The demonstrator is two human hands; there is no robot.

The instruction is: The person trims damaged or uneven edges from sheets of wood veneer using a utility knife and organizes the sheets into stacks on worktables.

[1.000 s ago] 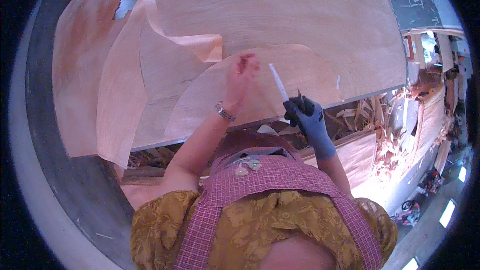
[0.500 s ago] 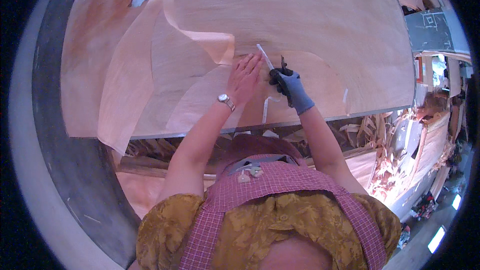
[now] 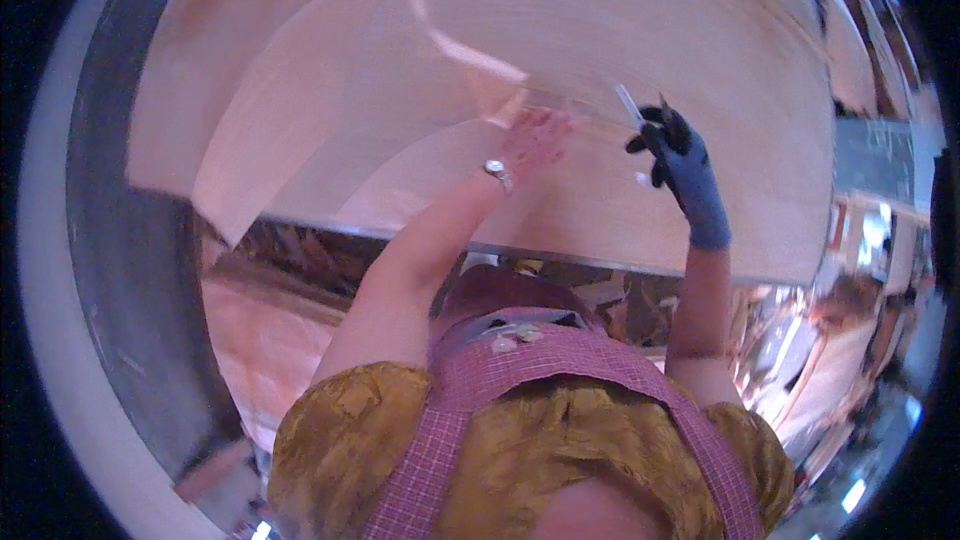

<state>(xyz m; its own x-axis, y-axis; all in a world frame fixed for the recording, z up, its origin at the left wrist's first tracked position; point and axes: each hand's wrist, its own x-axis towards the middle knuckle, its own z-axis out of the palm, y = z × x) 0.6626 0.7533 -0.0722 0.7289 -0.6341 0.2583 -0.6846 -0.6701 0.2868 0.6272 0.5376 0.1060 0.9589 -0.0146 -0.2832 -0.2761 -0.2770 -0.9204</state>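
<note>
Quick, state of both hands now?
Left hand: too blurred to tell open from closed.
Right hand: closed, gloved, holding a white strip.

A broad wood sheet (image 3: 740, 70) lies across the surface (image 3: 600, 261) in front of the person. On its left part rests a loose sheet (image 3: 310, 90), one corner reaching past the near edge; its folded strip (image 3: 470, 55) runs from the far side toward the middle. Just nearer than that fold's end is the left hand (image 3: 540, 140), over the wood. The right hand (image 3: 680, 145) is well to its right, with a narrow strip (image 3: 627, 103) projecting far-left from its fingers. Scraps (image 3: 310, 258) lie between the surface's near edge and the person.
</note>
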